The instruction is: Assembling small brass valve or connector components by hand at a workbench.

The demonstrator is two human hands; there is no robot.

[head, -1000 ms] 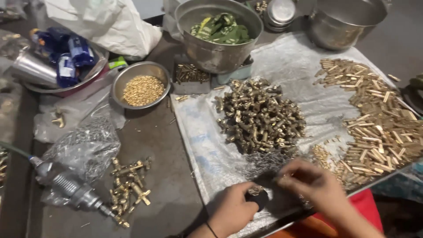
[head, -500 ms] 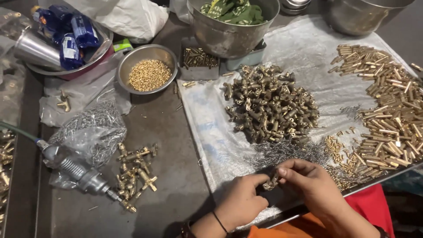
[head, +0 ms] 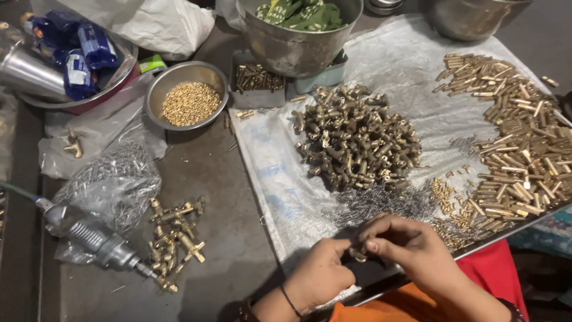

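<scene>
Both hands, left hand (head: pixel 322 275) and right hand (head: pixel 411 250), pinch 1 small brass fitting (head: pixel 359 253) between closed fingertips.

Your fingers hide most of the small brass piece (head: pixel 359 253) pinched between your left hand (head: pixel 322 275) and right hand (head: pixel 411 250), so its shape can't be told. The steel pot (head: pixel 471 15) and green-filled bowl (head: pixel 292 42) are cut off by the top edge.

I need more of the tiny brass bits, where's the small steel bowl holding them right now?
In the head view the small steel bowl sits upper left of centre, just left of the big steel pot and above the plastic bag of springs.
</scene>
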